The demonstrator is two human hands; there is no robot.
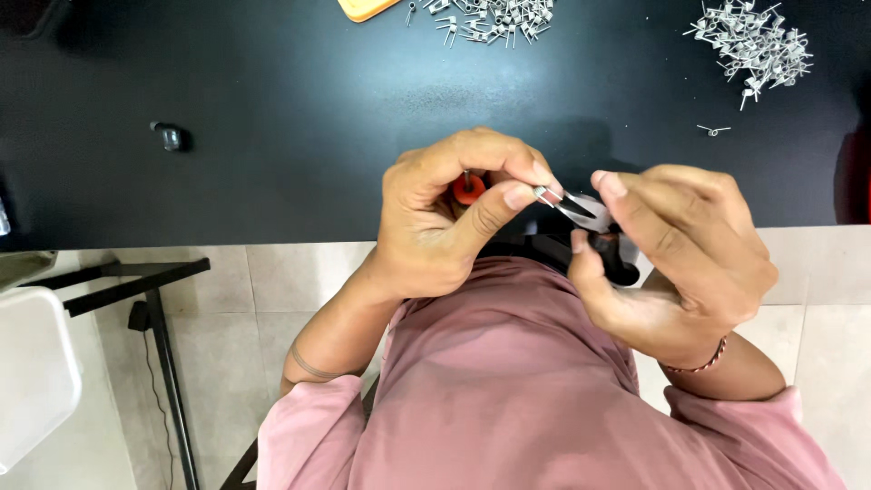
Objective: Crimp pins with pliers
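My left hand [445, 218] pinches a small metal spring piece [545, 193] between thumb and forefinger, and an orange-handled tool [468, 188] shows inside its curled fingers. My right hand [676, 263] grips black-handled pliers [590, 218], whose jaws meet the spring piece at the left fingertips. Both hands hover over the near edge of the black table [272, 109], above my pink shirt.
Two heaps of several small metal springs lie at the far edge, one in the middle [494, 18] and one at the right [753, 45]. A lone spring [713, 131] lies on the table. A small dark part [170, 136] sits left. An orange object [363, 7] is at the top edge, and a white bin [32, 372] stands lower left.
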